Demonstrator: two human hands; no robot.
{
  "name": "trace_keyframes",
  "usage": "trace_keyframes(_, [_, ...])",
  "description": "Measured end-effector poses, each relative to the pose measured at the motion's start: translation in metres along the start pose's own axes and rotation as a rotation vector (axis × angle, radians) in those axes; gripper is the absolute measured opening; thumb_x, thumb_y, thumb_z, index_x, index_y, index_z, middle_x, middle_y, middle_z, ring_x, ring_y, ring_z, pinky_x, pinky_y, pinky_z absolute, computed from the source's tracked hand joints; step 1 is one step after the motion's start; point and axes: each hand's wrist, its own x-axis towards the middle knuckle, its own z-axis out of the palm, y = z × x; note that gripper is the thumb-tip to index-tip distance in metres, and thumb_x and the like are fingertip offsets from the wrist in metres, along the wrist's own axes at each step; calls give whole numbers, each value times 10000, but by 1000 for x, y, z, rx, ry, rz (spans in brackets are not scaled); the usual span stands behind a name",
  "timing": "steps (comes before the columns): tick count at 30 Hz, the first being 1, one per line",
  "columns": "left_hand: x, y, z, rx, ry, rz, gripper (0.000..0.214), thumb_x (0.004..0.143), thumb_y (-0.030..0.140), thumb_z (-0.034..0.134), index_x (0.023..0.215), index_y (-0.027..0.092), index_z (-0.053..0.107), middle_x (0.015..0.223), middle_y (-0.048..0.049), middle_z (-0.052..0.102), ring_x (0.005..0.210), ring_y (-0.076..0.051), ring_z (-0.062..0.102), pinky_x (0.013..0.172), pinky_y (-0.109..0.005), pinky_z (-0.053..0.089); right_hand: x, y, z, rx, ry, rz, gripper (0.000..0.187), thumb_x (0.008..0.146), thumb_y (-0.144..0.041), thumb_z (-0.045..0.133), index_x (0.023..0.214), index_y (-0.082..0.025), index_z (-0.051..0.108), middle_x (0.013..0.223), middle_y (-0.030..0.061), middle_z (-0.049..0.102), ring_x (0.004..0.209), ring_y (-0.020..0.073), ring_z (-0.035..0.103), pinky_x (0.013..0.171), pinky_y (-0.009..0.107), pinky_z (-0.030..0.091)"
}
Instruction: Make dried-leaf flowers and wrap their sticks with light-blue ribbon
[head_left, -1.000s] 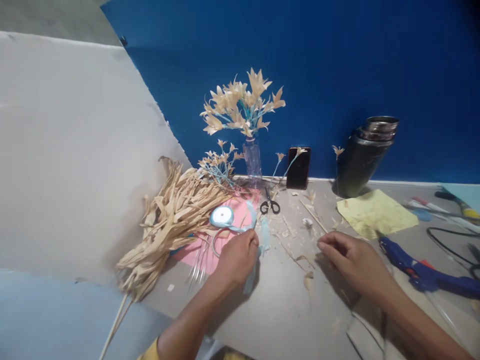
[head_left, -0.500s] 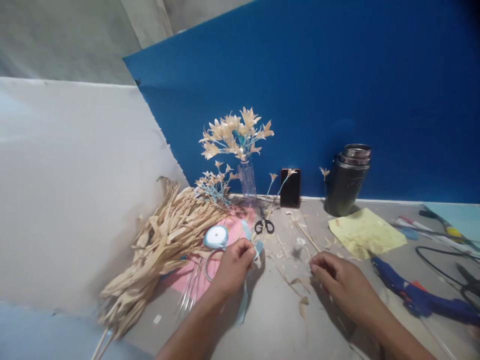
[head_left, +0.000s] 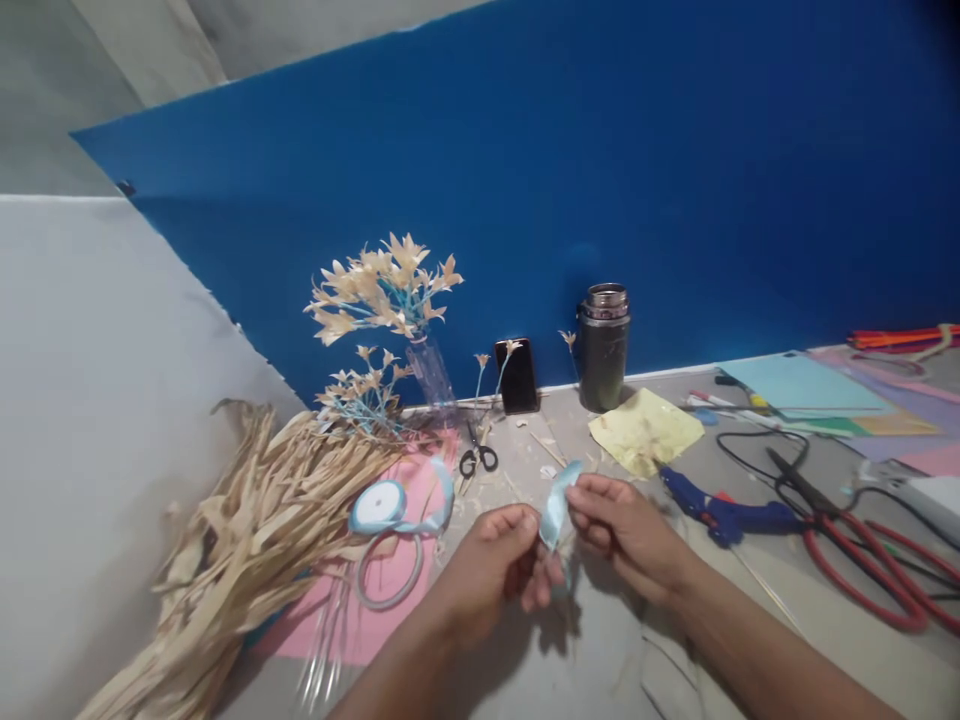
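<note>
A short length of light blue ribbon is stretched between my two hands above the table. My left hand pinches its lower end between thumb and fingers. The upper end is gripped by the fingertips of my right hand. Left of my hands lies a ribbon roll, white in the middle, with a loose blue tail. Small black scissors rest just beyond my hands. A grey ring of tape or wire sits beside the roll, on pink paper.
Dried husks are heaped at left. Husk flowers stand in a clear bottle. Behind are a phone and a dark flask. At right are yellow paper, a blue glue gun and red-handled scissors.
The view has turned to the right. My right hand has moved in beside my left and taken hold of the ribbon, which was only in my left hand.
</note>
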Motion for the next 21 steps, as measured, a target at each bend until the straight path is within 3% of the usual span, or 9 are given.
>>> trace_keyframes(3, [-5, 0, -6, 1, -13, -41, 451, 783, 586, 710, 769, 149, 598, 562, -7, 598, 415, -75, 465, 423, -195, 293, 2, -6, -4, 27, 64, -42, 415, 667, -403, 898, 635, -145, 574, 529, -61, 509, 420, 8, 308, 429, 159, 214])
trace_keyframes(7, [-20, 14, -28, 172, 5, -57, 391, 742, 498, 772, 722, 143, 609, 512, 25, 535, 399, -51, 404, 418, -185, 236, 4, -14, -11, 127, 95, -94, 417, 671, -365, 902, 644, -160, 540, 507, -78, 473, 416, 6, 267, 421, 153, 198])
trace_keyframes(9, [-21, 22, -32, 231, 143, 34, 302, 749, 419, 763, 828, 154, 640, 623, 15, 593, 436, -56, 431, 435, -181, 274, 4, -17, -13, 161, 79, -95, 418, 679, -347, 901, 652, -163, 528, 503, -83, 463, 418, 5, 252, 419, 149, 186])
trace_keyframes(11, [-14, 24, -26, 345, 281, 177, 318, 738, 317, 752, 1013, 179, 671, 900, -45, 684, 519, -71, 506, 473, -192, 343, 3, -19, -12, 177, 55, -90, 417, 688, -335, 897, 653, -164, 518, 498, -86, 458, 416, 3, 240, 417, 148, 176])
trace_keyframes(13, [-1, 19, -11, 474, 232, 222, 411, 732, 263, 730, 1135, 204, 681, 1098, -95, 688, 584, -107, 560, 500, -222, 384, 2, -19, -10, 176, 37, -93, 417, 696, -333, 892, 651, -165, 514, 491, -87, 458, 410, 1, 235, 416, 149, 174])
trace_keyframes(15, [11, 11, 6, 576, 90, 188, 332, 722, 214, 697, 1051, 196, 734, 940, -67, 707, 581, -135, 541, 517, -248, 385, 1, -19, -8, 165, 29, -94, 425, 691, -338, 894, 645, -166, 508, 485, -87, 458, 404, 0, 234, 414, 151, 177])
trace_keyframes(17, [14, 6, 15, 681, 14, 158, 163, 726, 168, 634, 822, 180, 765, 700, -23, 655, 558, -143, 496, 527, -260, 357, 0, -20, -7, 168, 30, -99, 435, 678, -339, 901, 643, -170, 502, 481, -91, 449, 401, 1, 235, 409, 152, 175])
trace_keyframes(19, [5, 10, 10, 760, 22, 164, 184, 747, 160, 581, 641, 176, 730, 567, 0, 575, 538, -133, 452, 532, -260, 324, 1, -23, -8, 200, 59, -133, 441, 668, -339, 906, 646, -172, 498, 488, -93, 444, 404, 2, 242, 407, 148, 180])
trace_keyframes(21, [-15, 25, -11, 767, 54, 135, 196, 783, 225, 597, 642, 181, 727, 524, 16, 531, 509, -120, 427, 517, -250, 305, 2, -28, -11, 244, 114, -193, 444, 655, -332, 911, 651, -175, 496, 499, -93, 443, 410, 4, 252, 408, 142, 192])
